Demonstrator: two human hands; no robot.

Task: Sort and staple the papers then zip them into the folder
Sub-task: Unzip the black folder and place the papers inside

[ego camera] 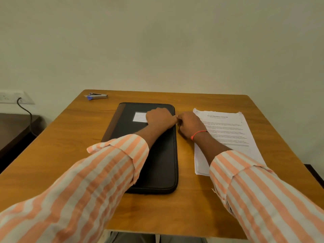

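A black zip folder (157,155) lies closed in the middle of the desk (192,207), its long side running from the near edge toward the far edge, a white label (139,116) showing on its cover. The left hand (158,118) rests curled on the cover near the folder's far right corner, pressing it down. The right hand (188,124) sits just beside the folder's right edge, fingers pinched together at the seam; it looks to be on the zipper pull, though the pull itself is too small to make out. The two hands touch at the fingertips.

The stack of printed papers (226,135) lies loose by the right edge of the desk, partly under the right forearm, its sheets slightly uneven at the top. The stapler (97,96) sits at the far left corner, well apart from the papers.

The likely step is opening the folder, with sorting and stapling not yet done. Risks from here: the right forearm could drag the top sheets askew or off the desk as the hand travels along the zip; the folder may slide if the left hand eases its pressure; a hard pull could jam the zip at the rounded corner.
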